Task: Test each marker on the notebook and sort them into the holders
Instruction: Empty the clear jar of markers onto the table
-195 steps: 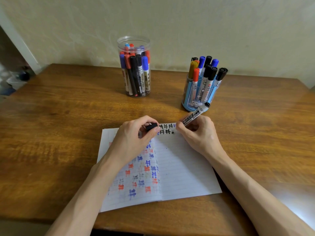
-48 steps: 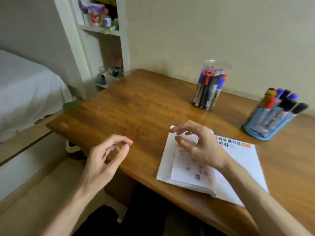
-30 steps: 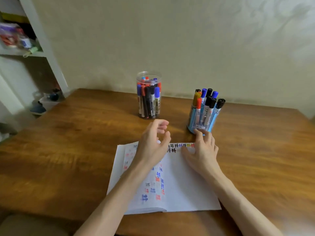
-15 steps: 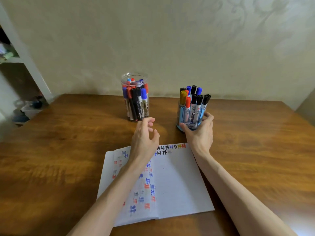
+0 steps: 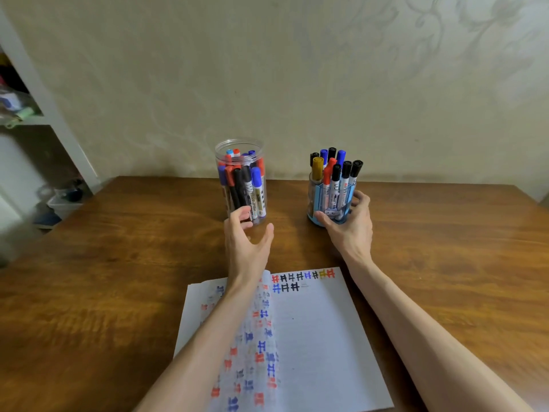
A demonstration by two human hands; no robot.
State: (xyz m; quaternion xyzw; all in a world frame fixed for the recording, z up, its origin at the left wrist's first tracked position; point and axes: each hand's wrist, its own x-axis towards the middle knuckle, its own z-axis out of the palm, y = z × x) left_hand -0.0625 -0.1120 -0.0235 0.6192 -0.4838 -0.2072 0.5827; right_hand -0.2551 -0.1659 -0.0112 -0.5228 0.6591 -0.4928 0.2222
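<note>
The left hand (image 5: 248, 242) has reached forward, fingers spread and empty, to the base of the clear jar (image 5: 237, 144) of markers (image 5: 256, 185), while the right hand (image 5: 350, 230) still wraps the blue holder (image 5: 319, 197) beyond the open notebook (image 5: 315, 337) on the counter (image 5: 118, 263).

A home room: wooden desk (image 5: 118, 263), patterned wallpaper (image 5: 416, 55), cluttered shelf (image 5: 20, 115).
</note>
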